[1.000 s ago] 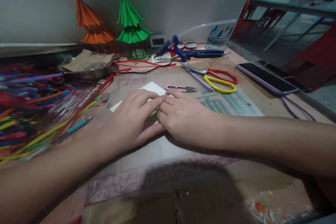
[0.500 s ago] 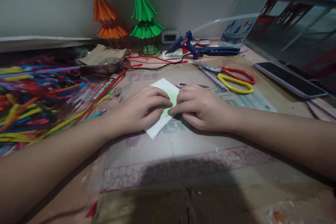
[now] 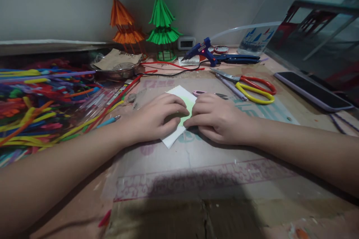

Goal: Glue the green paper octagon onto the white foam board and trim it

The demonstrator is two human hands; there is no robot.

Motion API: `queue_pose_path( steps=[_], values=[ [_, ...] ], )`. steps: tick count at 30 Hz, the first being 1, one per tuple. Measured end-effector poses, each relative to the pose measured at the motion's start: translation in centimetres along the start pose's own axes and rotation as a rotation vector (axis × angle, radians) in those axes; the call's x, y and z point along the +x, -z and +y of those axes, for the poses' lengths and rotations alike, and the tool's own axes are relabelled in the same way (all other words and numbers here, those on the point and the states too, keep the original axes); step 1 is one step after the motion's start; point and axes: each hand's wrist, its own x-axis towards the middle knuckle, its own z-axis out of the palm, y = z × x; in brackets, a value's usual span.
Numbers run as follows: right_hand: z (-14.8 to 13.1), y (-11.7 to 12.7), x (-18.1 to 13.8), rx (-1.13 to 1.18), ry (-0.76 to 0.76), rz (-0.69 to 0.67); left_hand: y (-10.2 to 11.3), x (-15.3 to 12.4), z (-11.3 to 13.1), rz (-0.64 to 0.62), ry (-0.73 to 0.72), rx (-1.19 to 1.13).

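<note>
A heap of coloured straws (image 3: 30,101) (too many to count) fills the left of the tabletop (image 3: 196,179), with two paper trees, one orange (image 3: 123,26) and one green (image 3: 162,20), at the back wall. At centre the left hand (image 3: 153,119) and right hand (image 3: 218,119) press flat, fingers curled, on one white paper sheet (image 3: 179,95). Rightward lie one glue gun (image 3: 200,49), one pair of scissors (image 3: 249,86) and one phone (image 3: 314,91).

Table (image 3: 280,179): paper (image 3: 179,93), scissors (image 3: 252,87), phone (image 3: 314,91).
</note>
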Motion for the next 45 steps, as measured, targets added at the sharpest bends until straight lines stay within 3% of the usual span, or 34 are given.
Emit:
queue_pose_path(
  steps=[4, 10, 21, 24, 34, 45],
  values=[
    [-0.7, 0.1, 0.2, -0.076, -0.007, -0.038, 0.1, -0.1, 0.3, -0.013, -0.020, 0.059],
    [0.0, 0.1, 0.0, -0.007, -0.079, 0.096, 0.4, -0.3, 1.0, 0.042, -0.189, 0.282],
    [0.3, 0.0, -0.3, 0.001, -0.075, 0.053, 0.9, -0.7, 1.6, 0.026, -0.357, 0.415],
    [0.3, 0.0, -0.2, 0.003, -0.070, 0.044, 0.7, -0.6, 1.3, 0.009, -0.320, 0.370],
    [0.6, 0.0, -0.2, 0.053, -0.151, 0.094, 0.2, -0.6, 0.6, -0.019, 0.000, 0.046],
    [-0.2, -0.3, 0.1, -0.095, 0.046, 0.057, 0.0, -0.5, 0.4, -0.026, 0.018, 0.069]
  ],
)
